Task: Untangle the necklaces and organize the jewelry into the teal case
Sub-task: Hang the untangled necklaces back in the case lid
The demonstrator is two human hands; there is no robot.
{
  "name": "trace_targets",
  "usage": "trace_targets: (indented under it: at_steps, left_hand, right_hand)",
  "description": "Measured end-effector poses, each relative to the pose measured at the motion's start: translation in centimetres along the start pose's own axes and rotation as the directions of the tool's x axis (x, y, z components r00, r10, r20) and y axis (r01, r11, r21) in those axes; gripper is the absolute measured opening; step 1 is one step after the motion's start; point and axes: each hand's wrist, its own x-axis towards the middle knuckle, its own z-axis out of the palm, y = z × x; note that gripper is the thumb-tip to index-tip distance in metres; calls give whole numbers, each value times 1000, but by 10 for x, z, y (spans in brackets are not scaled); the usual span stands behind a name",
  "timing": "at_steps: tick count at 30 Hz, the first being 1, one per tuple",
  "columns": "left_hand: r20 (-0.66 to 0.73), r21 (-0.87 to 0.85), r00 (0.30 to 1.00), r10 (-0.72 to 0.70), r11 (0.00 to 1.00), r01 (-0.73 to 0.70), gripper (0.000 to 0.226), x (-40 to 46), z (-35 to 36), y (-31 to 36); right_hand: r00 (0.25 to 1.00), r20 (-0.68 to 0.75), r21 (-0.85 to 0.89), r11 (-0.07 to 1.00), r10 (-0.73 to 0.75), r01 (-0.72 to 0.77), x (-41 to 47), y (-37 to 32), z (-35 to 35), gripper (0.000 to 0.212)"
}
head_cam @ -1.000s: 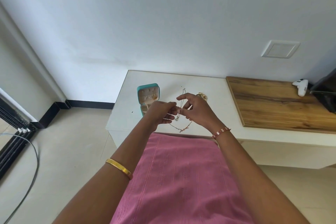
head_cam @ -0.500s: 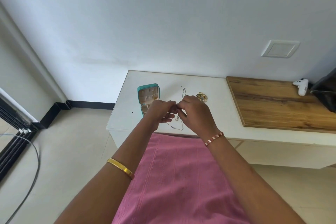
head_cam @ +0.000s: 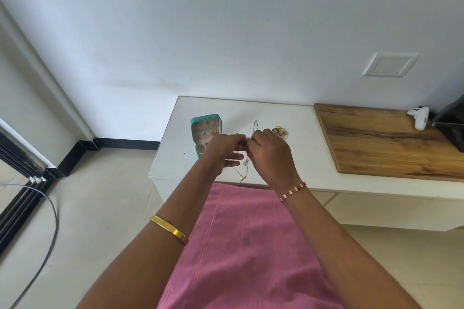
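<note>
Both hands now meet just in front of the teal case (head_cam: 206,130), where a second ago they worked slightly apart with the right fingers spread. The left hand (head_cam: 227,150) and right hand (head_cam: 272,155) are pressed fingertip to fingertip, each pinching the tangled necklaces (head_cam: 243,170), whose loops hang below them toward the near edge of the white table (head_cam: 296,118). That closing-in suggests they have found a knot to pick. To the right of the case, a small jewelry pile (head_cam: 280,131) waits; the open case looks mostly unfilled.
</note>
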Motion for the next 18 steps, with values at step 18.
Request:
trace_targets:
  at_steps: [18]
  left_hand:
    - [-61, 212, 993, 105, 973, -90, 13, 6, -6, -4]
  right_hand:
    - [727, 539, 557, 466, 426, -687, 11, 22, -4, 10]
